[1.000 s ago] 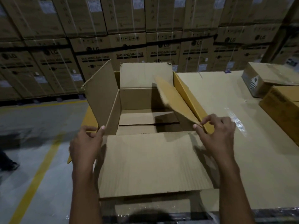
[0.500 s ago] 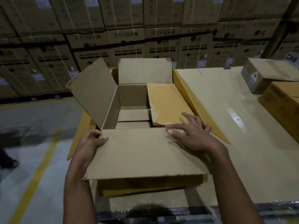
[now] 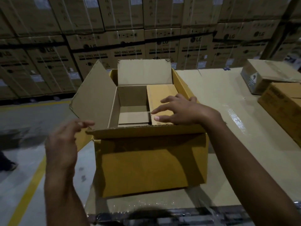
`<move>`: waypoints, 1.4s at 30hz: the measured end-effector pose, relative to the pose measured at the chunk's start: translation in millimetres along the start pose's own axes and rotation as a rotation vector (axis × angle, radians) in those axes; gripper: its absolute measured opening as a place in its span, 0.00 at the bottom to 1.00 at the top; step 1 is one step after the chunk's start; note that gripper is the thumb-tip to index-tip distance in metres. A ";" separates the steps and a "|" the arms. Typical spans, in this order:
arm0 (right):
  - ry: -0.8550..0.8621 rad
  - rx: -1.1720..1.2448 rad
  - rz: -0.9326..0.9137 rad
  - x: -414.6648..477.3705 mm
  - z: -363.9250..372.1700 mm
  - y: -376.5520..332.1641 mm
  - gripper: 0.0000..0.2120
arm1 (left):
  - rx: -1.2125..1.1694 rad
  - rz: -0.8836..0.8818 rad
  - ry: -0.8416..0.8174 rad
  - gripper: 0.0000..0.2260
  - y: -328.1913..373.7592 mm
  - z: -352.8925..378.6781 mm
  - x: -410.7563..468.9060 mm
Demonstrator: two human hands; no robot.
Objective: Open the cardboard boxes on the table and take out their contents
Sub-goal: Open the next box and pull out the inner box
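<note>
A large cardboard box [image 3: 151,167] stands at the table's near left corner with its top open. Its left flap [image 3: 94,101] and far flap [image 3: 144,71] stand up. The right flap [image 3: 161,97] lies folded over the opening. The near flap [image 3: 146,132] hangs down outward over the front wall. Inside I see only the bare cardboard bottom [image 3: 133,117]. My right hand [image 3: 182,111] rests on the folded right flap, fingers spread. My left hand [image 3: 65,142] hovers just left of the box's near left corner, fingers apart and blurred, holding nothing.
Two more cardboard boxes [image 3: 267,77] [image 3: 283,101] sit at the table's right edge. The table [image 3: 228,98] is covered in cardboard and plastic wrap. A wall of stacked washing machine cartons [image 3: 146,39] stands behind. Floor with a yellow line [image 3: 27,191] lies left; a person's shoe [image 3: 6,162] is there.
The near flap has swung from over the opening down and outward. My left hand has let go of it. My right hand pressed the right flap down flat over the opening.
</note>
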State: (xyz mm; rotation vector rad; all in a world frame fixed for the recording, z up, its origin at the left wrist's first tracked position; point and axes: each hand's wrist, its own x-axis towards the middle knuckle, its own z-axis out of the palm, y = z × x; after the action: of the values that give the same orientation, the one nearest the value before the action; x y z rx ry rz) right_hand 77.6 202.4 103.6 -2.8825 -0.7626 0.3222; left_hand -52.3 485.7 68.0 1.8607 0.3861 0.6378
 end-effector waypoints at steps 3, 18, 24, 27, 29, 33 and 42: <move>-0.064 0.078 -0.041 13.5 -5.0 2.9 0.23 | 0.113 0.245 -0.147 0.13 8.7 21.8 -5.9; -0.442 -0.318 -0.123 120.6 20.1 -7.2 0.27 | 0.432 0.491 0.068 0.16 -21.9 78.1 -6.8; -0.609 -0.384 -0.204 136.5 51.1 -4.4 0.25 | 0.453 0.550 0.111 0.17 -32.4 82.0 -7.5; -0.650 -0.429 -0.202 135.3 66.9 5.5 0.27 | 0.443 0.576 0.151 0.17 -36.8 84.4 -11.1; -0.671 -0.533 -0.206 131.2 76.7 10.6 0.27 | 0.435 0.585 0.174 0.16 -40.0 87.5 -15.5; -0.538 -0.609 -0.239 125.5 76.2 9.0 0.21 | 0.458 0.603 0.196 0.17 -46.9 92.2 -21.9; -0.184 -0.404 -0.118 100.0 13.9 33.2 0.17 | 0.472 0.592 0.225 0.17 -46.4 93.0 -22.3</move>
State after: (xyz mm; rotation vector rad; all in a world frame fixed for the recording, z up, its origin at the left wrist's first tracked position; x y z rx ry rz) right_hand 174.7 225.1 66.9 -3.1902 -1.1437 0.4719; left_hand -13.4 420.3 -6.4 2.3851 0.1237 1.2463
